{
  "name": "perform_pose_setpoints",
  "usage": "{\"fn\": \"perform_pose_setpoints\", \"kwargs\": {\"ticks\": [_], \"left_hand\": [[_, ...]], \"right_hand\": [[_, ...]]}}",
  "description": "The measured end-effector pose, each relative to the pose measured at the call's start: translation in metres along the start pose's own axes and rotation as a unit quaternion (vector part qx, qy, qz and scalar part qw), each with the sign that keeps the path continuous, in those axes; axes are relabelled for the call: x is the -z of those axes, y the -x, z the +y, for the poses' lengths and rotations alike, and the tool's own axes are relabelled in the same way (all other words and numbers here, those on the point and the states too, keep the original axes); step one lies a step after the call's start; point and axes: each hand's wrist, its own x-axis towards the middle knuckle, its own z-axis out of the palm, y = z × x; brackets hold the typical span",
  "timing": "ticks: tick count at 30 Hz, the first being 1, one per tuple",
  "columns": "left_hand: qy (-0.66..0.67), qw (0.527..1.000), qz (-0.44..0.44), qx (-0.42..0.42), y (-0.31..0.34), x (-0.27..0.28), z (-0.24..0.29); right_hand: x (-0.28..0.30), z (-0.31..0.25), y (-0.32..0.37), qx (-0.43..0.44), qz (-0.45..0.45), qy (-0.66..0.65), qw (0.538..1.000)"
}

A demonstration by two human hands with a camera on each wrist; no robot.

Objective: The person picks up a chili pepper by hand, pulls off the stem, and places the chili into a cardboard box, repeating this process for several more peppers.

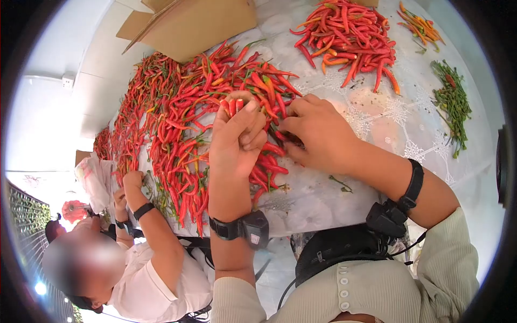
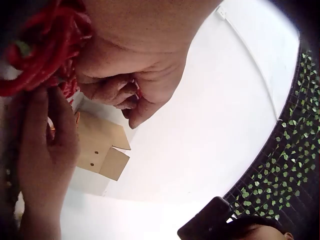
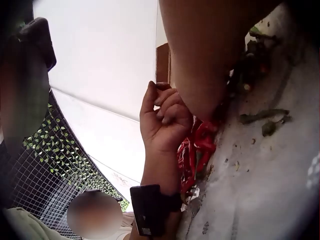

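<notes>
Evidently, in the head view the left hand (image 1: 237, 132) grips slim red chilli peppers (image 1: 232, 107); the right hand (image 1: 323, 132), fingers bent, meets the right edge of the big, loose red chilli heap (image 1: 186, 97). In the left wrist view its pinch is unclear; in the right, hidden.

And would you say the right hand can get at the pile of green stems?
Probably yes: between the right hand and the green stems, the tablecloth shows nothing bulky in the way.

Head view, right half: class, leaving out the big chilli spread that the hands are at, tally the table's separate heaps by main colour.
Red heap: 1
Orange heap: 1
Green heap: 1
Total: 3
</notes>
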Motion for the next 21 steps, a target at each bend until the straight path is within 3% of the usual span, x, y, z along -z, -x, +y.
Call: {"fn": "perform_pose_setpoints", "kwargs": {"ticks": [3,6,9,12,15,18,21], "left_hand": [[-0.009,1.000,0.002,-0.012,-0.001,0.002,-0.001],[-0.016,0.999,0.030,-0.026,-0.001,-0.001,0.001],[-0.011,0.998,0.051,-0.035,-0.002,-0.002,0.001],[0.005,0.996,0.072,-0.060,-0.002,-0.004,0.001],[-0.074,0.990,0.101,-0.070,-0.001,-0.005,0.001],[-0.143,0.985,0.090,-0.037,0.000,-0.008,-0.002],[-0.188,0.979,0.075,-0.006,0.003,-0.015,-0.010]], "right_hand": [[0.005,0.000,0.005,0.007,0.015,-0.013,1.000],[0.008,0.000,0.006,-0.020,0.092,-0.100,0.990],[0.011,0.002,0.005,-0.035,0.094,-0.150,0.984],[0.018,-0.008,0.004,-0.166,0.045,-0.299,0.939],[0.016,-0.002,0.000,-0.195,0.036,-0.433,0.880],[0.008,0.002,-0.003,-0.193,0.122,-0.493,0.840],[0.009,0.000,-0.001,-0.162,0.114,-0.478,0.856]]}}
